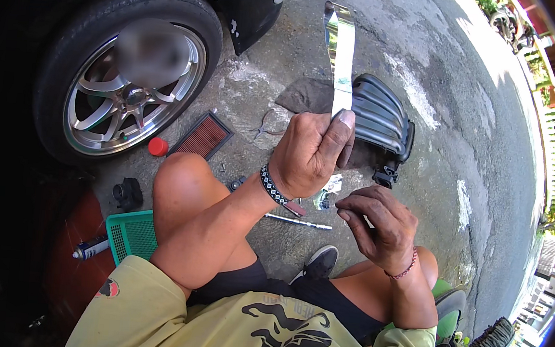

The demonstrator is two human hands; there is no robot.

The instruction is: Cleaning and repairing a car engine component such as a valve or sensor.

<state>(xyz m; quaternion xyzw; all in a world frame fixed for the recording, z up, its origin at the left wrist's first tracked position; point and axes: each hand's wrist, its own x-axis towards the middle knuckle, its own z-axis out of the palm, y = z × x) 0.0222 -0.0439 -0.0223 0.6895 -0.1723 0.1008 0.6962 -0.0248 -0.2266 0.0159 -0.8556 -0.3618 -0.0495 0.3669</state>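
Observation:
My left hand [312,151] is raised in front of me, thumb and fingers pinched on the lower end of a shiny silvery strip [344,64]. The strip stands nearly upright, bent at its top. Lower and to the right, my right hand [383,226] is closed, its fingertips drawn together against the thumb; anything between them is too small to make out. Beyond the strip, a black ribbed plastic engine part [381,116] with curved runners lies on the ground, a dark cloth [304,96] beside it.
At the left stands a dark car's wheel [133,97]. Near it are a red-pleated air filter [202,139], a red cap [158,146], a black part [127,193], a green basket [132,232] and a spray can [92,247]. A metal rod-like tool [300,222] lies below my hands.

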